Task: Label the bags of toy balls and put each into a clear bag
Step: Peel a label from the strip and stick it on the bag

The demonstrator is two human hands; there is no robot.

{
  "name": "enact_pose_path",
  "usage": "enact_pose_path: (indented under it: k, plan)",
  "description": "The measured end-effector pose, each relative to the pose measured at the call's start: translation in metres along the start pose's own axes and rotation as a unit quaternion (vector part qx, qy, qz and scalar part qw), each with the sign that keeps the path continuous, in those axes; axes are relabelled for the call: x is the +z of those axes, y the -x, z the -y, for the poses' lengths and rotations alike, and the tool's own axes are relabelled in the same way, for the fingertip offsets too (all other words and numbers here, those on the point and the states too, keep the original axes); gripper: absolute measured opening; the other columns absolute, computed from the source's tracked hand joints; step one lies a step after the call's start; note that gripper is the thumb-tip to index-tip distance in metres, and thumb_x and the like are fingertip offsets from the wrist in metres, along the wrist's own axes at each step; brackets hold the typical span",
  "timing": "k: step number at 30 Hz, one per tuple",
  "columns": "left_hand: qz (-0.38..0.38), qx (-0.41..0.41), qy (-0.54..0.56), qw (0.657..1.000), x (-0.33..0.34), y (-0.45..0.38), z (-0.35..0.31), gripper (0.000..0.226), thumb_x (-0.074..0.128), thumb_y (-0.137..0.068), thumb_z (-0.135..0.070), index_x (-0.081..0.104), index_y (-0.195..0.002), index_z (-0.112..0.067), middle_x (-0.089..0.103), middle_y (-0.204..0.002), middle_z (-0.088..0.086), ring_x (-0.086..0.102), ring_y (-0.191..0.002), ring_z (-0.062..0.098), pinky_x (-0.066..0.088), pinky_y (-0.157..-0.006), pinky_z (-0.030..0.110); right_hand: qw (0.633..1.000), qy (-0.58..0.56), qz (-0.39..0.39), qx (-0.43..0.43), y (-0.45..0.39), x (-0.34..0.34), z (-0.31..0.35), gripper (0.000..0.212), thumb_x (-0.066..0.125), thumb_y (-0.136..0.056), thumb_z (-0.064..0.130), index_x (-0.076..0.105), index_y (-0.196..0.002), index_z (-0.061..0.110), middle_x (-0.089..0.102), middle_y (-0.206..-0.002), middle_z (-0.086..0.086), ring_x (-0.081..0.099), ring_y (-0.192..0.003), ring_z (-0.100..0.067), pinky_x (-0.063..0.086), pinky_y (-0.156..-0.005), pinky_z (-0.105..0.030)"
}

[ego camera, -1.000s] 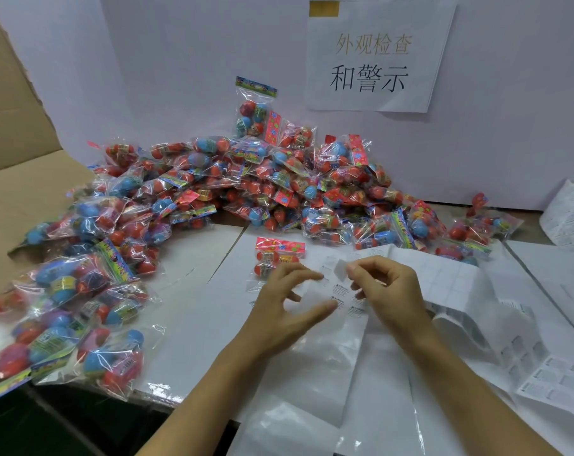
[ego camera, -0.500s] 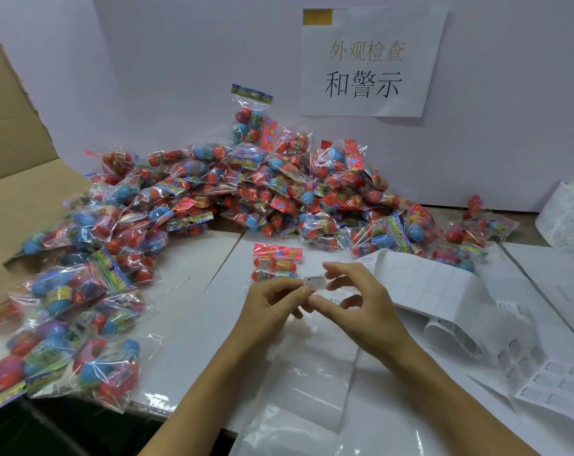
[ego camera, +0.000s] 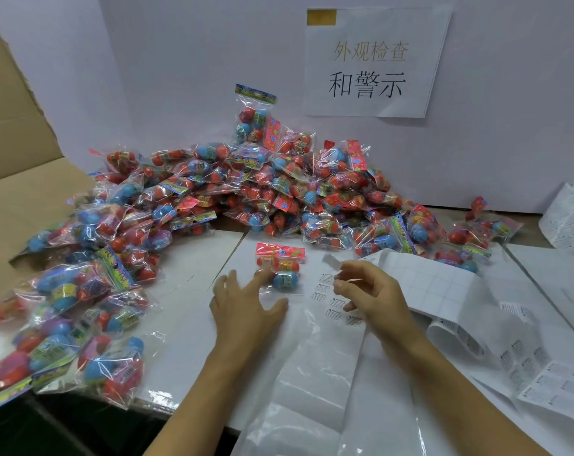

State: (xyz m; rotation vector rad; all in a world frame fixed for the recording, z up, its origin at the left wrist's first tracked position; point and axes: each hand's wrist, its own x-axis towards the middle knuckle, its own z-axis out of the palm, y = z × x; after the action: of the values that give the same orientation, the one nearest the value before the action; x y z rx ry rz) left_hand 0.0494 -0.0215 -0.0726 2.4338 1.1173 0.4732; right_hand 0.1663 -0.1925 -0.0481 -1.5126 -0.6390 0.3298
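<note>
**One bag of balls on the table, a label held over it**

We see a single bag of toy balls [ego camera: 280, 269] lying flat on the white table [ego camera: 193, 268], just in front of the big heap. It has a pink header card across its top and red and blue balls inside. Our left hand [ego camera: 246, 311] lies beside and partly over the bag's lower left corner, fingers spread and fairly straight, the fingertips touching the plastic. It grips nothing.

Our right hand [ego camera: 371, 296] hovers to the right of the bag, thumb and forefinger pinching a small white label [ego camera: 331, 261] that sticks up and leans toward the bag. The label is blurred and we cannot read it. It is near the bag's right edge but not touching it.

Under both hands lies a clear bag [ego camera: 312, 373], flat and glossy, reaching toward the near edge of the table. Beneath the right hand a label sheet [ego camera: 420, 284] shows a few printed labels left among empty squares, and its far end curls over. More label sheets [ego camera: 548, 386] lie to the right.

Behind, the heap of ball bags [ego camera: 272, 189] spreads from the centre round to our left, some spilling onto a cardboard flap [ego camera: 19, 192]. On the pale wall hangs a paper sign [ego camera: 374, 60] with Chinese characters.
</note>
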Motion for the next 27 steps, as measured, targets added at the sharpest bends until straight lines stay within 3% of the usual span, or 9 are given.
enact_pose_path:
  k: [2, 5, 8, 11, 14, 18, 21, 23, 27]
  plan:
    - [0.016, 0.020, -0.016, 1.000, 0.003, 0.001, 0.002, 0.052, 0.059, -0.095, -0.051, 0.049, -0.146, -0.049, 0.048, -0.155, 0.001, 0.032, -0.146, 0.025, 0.026, -0.117, 0.039, 1.000, 0.000, -0.002, 0.003, -0.001, 0.000, 0.000, 0.036, 0.071, -0.091, 0.010, 0.065, -0.108, 0.042, 0.072, -0.095, 0.009, 0.070, -0.090, -0.014, 0.055, -0.063, -0.022]
    - [-0.042, 0.054, 0.067, 0.995, 0.003, 0.003, 0.000, 0.039, 0.067, -0.093, -0.035, 0.068, -0.132, -0.037, 0.066, -0.134, -0.006, 0.054, -0.125, 0.019, 0.039, -0.104, 0.032, 1.000, 0.000, 0.008, 0.000, -0.001, 0.001, 0.000, 0.044, 0.071, -0.092, 0.014, 0.058, -0.112, 0.051, 0.068, -0.103, 0.005, 0.070, -0.092, -0.015, 0.055, -0.063, -0.021]
    - [-0.045, 0.049, 0.158, 0.985, 0.002, 0.001, -0.001, 0.029, 0.078, -0.086, -0.023, 0.079, -0.115, -0.023, 0.069, -0.123, -0.002, 0.063, -0.110, 0.015, 0.040, -0.090, 0.019, 1.000, 0.005, 0.018, 0.000, -0.001, 0.001, -0.001, 0.050, 0.071, -0.092, 0.015, 0.052, -0.118, 0.054, 0.065, -0.109, 0.001, 0.069, -0.095, -0.019, 0.055, -0.064, -0.022]
    - [-0.060, 0.052, 0.240, 0.968, 0.001, -0.001, -0.004, 0.026, 0.081, -0.085, -0.008, 0.079, -0.110, -0.007, 0.067, -0.120, 0.002, 0.065, -0.090, 0.006, 0.047, -0.081, 0.011, 1.000, 0.009, 0.020, 0.001, -0.002, 0.002, -0.004, 0.059, 0.071, -0.092, 0.016, 0.044, -0.122, 0.059, 0.061, -0.114, 0.002, 0.068, -0.096, -0.019, 0.056, -0.064, -0.023]
    - [-0.099, 0.066, 0.314, 0.942, -0.002, 0.003, -0.011, 0.018, 0.079, -0.085, 0.000, 0.080, -0.102, -0.005, 0.067, -0.111, -0.001, 0.066, -0.082, -0.008, 0.048, -0.072, 0.002, 1.000, 0.010, 0.005, -0.003, -0.003, 0.002, -0.006, 0.062, 0.072, -0.092, 0.016, 0.040, -0.129, 0.054, 0.058, -0.122, 0.003, 0.067, -0.105, -0.016, 0.056, -0.070, -0.024]
    - [-0.078, 0.068, 0.490, 0.866, -0.010, 0.005, -0.013, 0.028, 0.080, -0.084, 0.000, 0.081, -0.085, -0.028, 0.076, -0.103, -0.014, 0.070, -0.097, -0.003, 0.053, -0.077, 0.009, 1.000, -0.017, -0.019, -0.002, -0.003, 0.003, -0.006, 0.071, 0.077, -0.088, 0.023, 0.032, -0.137, 0.047, 0.054, -0.130, 0.006, 0.067, -0.107, -0.007, 0.056, -0.086, -0.027]
    - [-0.015, 0.063, 0.583, 0.810, -0.013, 0.005, -0.016, 0.020, 0.084, -0.079, -0.007, 0.085, -0.085, -0.026, 0.078, -0.109, -0.009, 0.072, -0.102, 0.005, 0.057, -0.080, 0.016, 0.998, -0.058, -0.038, 0.005, -0.004, 0.003, -0.003, 0.087, 0.084, -0.072, 0.044, 0.028, -0.139, 0.047, 0.053, -0.131, 0.011, 0.067, -0.099, 0.004, 0.053, -0.086, -0.025]
    - [0.032, 0.071, 0.621, 0.780, -0.015, 0.005, -0.017, 0.016, 0.087, -0.071, -0.017, 0.085, -0.087, -0.021, 0.077, -0.112, -0.003, 0.073, -0.107, 0.015, 0.058, -0.085, 0.023, 0.996, -0.082, -0.047, 0.007, -0.004, 0.003, -0.002, 0.100, 0.089, -0.063, 0.051, 0.025, -0.139, 0.050, 0.052, -0.134, 0.008, 0.067, -0.105, -0.004, 0.054, -0.089, -0.029]
    - [0.115, 0.095, 0.625, 0.766, -0.014, 0.007, -0.017, 0.019, 0.096, -0.064, -0.017, 0.081, -0.075, -0.014, 0.076, -0.107, 0.003, 0.075, -0.100, 0.029, 0.060, -0.085, 0.036, 0.990, -0.129, -0.048, 0.005, -0.005, 0.000, -0.004, 0.101, 0.088, -0.062, 0.036, 0.026, -0.140, 0.051, 0.045, -0.144, -0.002, 0.066, -0.114, -0.017, 0.053, -0.101, -0.045]
